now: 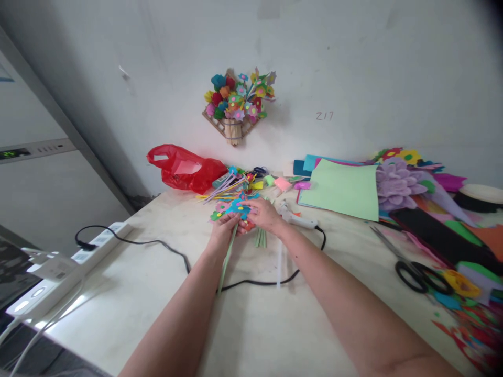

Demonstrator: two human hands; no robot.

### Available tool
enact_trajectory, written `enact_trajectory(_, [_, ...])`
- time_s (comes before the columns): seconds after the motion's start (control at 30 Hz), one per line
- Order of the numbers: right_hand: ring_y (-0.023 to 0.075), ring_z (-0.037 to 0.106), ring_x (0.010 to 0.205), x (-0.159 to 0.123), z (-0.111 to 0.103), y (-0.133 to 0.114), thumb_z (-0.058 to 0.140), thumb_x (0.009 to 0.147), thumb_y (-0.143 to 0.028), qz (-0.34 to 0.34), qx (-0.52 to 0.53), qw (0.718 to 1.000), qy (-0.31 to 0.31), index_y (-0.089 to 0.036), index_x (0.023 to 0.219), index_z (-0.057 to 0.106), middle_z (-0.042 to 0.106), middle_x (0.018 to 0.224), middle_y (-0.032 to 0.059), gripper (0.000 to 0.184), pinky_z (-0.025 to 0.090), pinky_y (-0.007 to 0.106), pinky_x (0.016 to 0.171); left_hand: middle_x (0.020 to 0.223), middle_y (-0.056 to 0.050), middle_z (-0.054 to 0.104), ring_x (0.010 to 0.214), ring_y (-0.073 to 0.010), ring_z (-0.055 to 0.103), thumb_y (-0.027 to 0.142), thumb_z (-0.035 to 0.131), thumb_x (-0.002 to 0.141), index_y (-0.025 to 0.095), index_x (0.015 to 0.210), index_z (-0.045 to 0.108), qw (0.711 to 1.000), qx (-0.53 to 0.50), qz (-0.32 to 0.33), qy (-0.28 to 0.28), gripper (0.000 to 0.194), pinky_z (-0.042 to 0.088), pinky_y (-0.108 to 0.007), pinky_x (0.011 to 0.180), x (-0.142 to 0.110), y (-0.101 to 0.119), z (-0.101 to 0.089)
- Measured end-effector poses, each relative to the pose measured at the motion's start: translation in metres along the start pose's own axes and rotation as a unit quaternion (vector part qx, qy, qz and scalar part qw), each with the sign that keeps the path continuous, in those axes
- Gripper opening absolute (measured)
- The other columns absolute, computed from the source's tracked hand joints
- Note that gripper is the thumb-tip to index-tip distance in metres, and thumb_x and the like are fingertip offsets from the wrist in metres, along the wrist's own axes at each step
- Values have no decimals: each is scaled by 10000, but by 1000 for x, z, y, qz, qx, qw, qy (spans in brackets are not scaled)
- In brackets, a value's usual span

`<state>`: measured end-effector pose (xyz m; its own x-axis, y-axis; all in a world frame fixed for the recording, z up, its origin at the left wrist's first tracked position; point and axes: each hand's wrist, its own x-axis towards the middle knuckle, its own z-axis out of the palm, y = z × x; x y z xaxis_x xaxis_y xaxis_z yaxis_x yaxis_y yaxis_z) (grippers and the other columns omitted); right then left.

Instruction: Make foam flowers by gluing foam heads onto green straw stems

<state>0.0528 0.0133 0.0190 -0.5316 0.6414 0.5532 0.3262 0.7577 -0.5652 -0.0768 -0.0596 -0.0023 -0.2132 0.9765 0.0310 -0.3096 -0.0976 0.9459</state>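
My left hand (223, 228) is closed on a pale green paper-strip stem (227, 257), which slants down toward me. At its top is a blue foam flower (234, 207) with yellow dots. My right hand (264, 213) pinches the flower's right edge, its fingers closed. Pink and green flowers (218, 213) lie just left of and behind the blue one. Beyond my right wrist, a bundle of pale green strips (260, 239) lies on the table. A white glue gun (299, 220) rests to the right, with a clear glue stick (279, 267) nearer to me.
Black-handled scissors (412, 267) and coloured scraps (467, 324) lie at right. Behind them are foam sheets (341, 188) and a purple flower (398, 183). A red plastic bag (184, 170) sits at the back left. A power strip (70, 267) and black cord (251, 283) cross the table.
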Motion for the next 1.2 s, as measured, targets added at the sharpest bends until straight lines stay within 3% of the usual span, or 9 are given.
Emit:
enact_trajectory(0.33, [195, 602, 842, -1, -5, -7, 556, 681, -113, 68, 11, 997, -19, -211, 918, 692, 680, 901, 55, 290, 450, 325, 782, 562, -4, 620, 407, -75, 530, 313, 695, 582, 131, 684, 555, 1000, -12, -8, -9, 251, 383, -173, 400, 1, -2, -1])
enact_trajectory(0.53, [164, 604, 775, 0, -3, -5, 553, 681, -127, 56, 7, 998, -19, -235, 903, 693, 683, 858, 23, 283, 446, 294, 755, 563, 0, 615, 396, -71, 518, 333, 694, 590, 132, 682, 561, 1000, -9, -7, -22, 258, 371, -174, 388, 3, -3, -1])
enact_trajectory(0.67, [164, 597, 786, 0, -1, -4, 527, 689, -132, 84, 79, 993, -32, -186, 842, 692, 680, 850, 36, 231, 442, 284, 734, 562, -4, 620, 400, -65, 520, 337, 700, 597, 131, 636, 550, 1000, -2, -4, -21, 257, 374, -166, 389, 2, -4, 0])
enact_trajectory(0.8, [118, 548, 598, -3, -5, -10, 509, 684, -167, 134, 210, 967, -53, -135, 712, 657, 623, 634, -2, 153, 429, 237, 607, 546, -4, 616, 400, -65, 519, 351, 714, 578, 133, 609, 546, 1000, 1, -12, -9, 277, 374, -164, 385, 3, -3, 2])
enact_trajectory(0.97, [82, 468, 470, -6, -8, -15, 520, 630, -155, 217, 369, 900, -77, -126, 603, 598, 535, 498, -33, 88, 373, 206, 499, 538, -11, 615, 419, -77, 537, 359, 715, 573, 128, 598, 558, 1000, 19, -21, -5, 281, 389, -173, 396, 2, -2, 4])
enact_trajectory(1.07, [86, 467, 461, -6, -8, -16, 540, 604, -164, 238, 409, 878, -72, -129, 591, 594, 518, 468, -33, 65, 365, 209, 486, 539, -14, 617, 426, -87, 549, 360, 710, 580, 128, 598, 555, 999, 24, -30, 2, 279, 394, -178, 393, 1, -1, 5])
enact_trajectory(1.2, [80, 456, 450, -6, -7, -15, 570, 587, -200, 244, 426, 868, -75, -140, 554, 563, 507, 456, -38, 69, 356, 214, 492, 546, -17, 623, 426, -92, 557, 363, 708, 584, 135, 607, 528, 999, 28, -34, 6, 291, 399, -176, 387, 0, 1, 7])
